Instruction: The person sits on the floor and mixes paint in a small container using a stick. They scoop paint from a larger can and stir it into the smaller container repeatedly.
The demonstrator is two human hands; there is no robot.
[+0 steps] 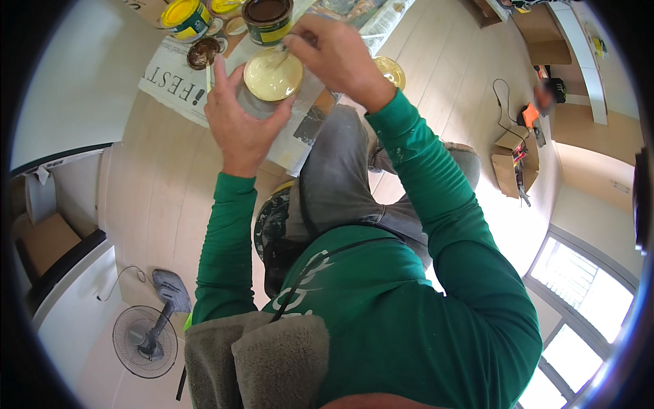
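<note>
A small round bowl (272, 76) of pale yellow paint is above the newspaper-covered work area at the top middle. My left hand (240, 121) cups it from the near left, fingers along its left side and thumb toward its near right. Above its far right rim, my right hand (340, 58) is closed in a pinch. A thin, pale tool (281, 56) runs from those fingers into the paint; its kind is hard to make out. Just beyond the bowl stands an open can of brown paint (268, 19). Left of the bowl lies a brown-coated lid (203, 53).
Open yellow paint cans (184, 19) stand at the far left of the newspaper (178, 85). A gold round lid or dish (390, 72) lies to the right. A cardboard box of tools (512, 162) sits on the floor farther right. A fan (146, 341) stands behind me, at the lower left.
</note>
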